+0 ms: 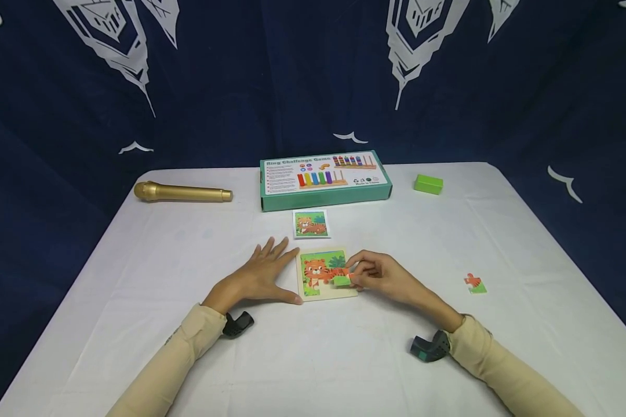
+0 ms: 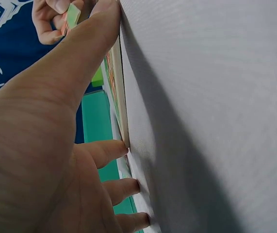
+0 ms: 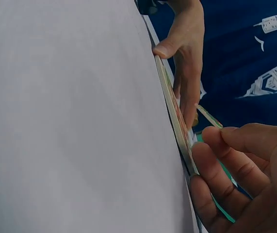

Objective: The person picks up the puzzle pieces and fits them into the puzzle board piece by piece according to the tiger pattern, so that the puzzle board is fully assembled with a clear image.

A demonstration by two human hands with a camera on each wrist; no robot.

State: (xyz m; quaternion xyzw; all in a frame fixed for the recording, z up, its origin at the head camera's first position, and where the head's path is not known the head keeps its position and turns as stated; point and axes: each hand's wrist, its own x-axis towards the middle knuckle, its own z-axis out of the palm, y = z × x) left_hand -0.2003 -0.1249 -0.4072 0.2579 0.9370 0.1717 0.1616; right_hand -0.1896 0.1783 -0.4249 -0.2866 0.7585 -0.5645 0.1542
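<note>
A square wooden puzzle board (image 1: 327, 295) with a tiger picture lies on the white table. My left hand (image 1: 263, 275) rests with fingers spread along its left edge, thumb at the near corner. Between thumb and fingertips my right hand (image 1: 383, 275) pinches a puzzle piece (image 1: 341, 281), green and orange, tilted above the lower right of the board. In the right wrist view this puzzle piece (image 3: 209, 116) is seen edge-on, while other fingers touch the board's edge. Another puzzle piece (image 1: 475, 284), orange and green, lies apart on the right.
Behind the board lies a small tiger picture card (image 1: 311, 224). Farther back is a green Ring Challenge Game box (image 1: 326, 180). A gold microphone (image 1: 182, 192) lies at back left, and a green block (image 1: 428, 184) at back right. A dark blue curtain (image 1: 271, 75) hangs behind the table.
</note>
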